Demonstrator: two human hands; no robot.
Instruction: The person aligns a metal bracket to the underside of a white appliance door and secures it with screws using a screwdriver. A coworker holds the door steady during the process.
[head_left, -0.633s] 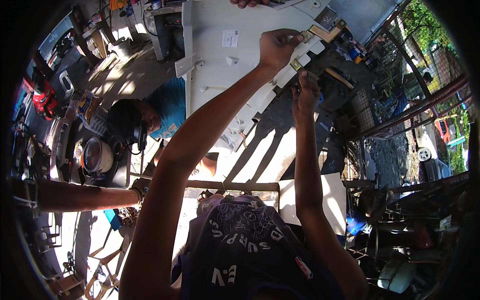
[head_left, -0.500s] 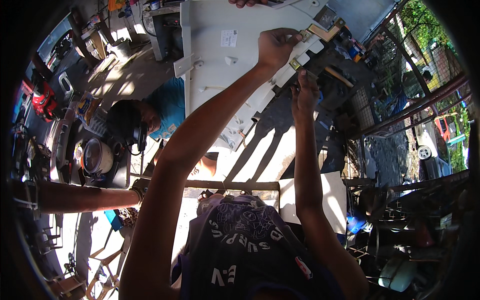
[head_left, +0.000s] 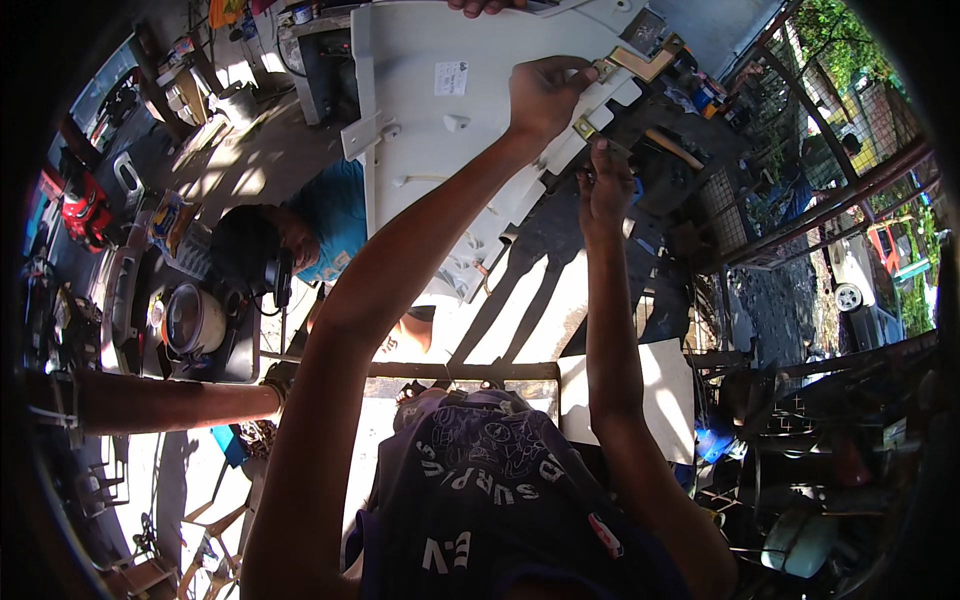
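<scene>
A large pale grey panel point(head_left: 430, 130) with moulded pegs and a white label spans the upper middle. Along its right edge sit a brassy metal bracket point(head_left: 645, 62) and, lower down, a small gold-coloured clip point(head_left: 584, 128). My left hand point(head_left: 545, 98) reaches across the panel, its thumb and fingers closed on a small metal clip point(head_left: 604, 70) beside the bracket. Just below the lower clip, my right hand point(head_left: 607, 185) is raised with its index finger up and its thumb apart. Nothing shows in it; whether its fingertip touches the edge is unclear.
Another person's hand point(head_left: 487, 6) rests at the panel's far edge. A person in a teal shirt point(head_left: 335, 215) crouches left of the panel. A reddish-brown pole point(head_left: 180, 403) juts in from the left, near a lidded pot point(head_left: 195, 318). A wooden handle point(head_left: 674, 148) lies beyond my right hand.
The panel and both my hands sit slightly further left in the picture. My left hand keeps its grip, and the right stays below the lower clip.
</scene>
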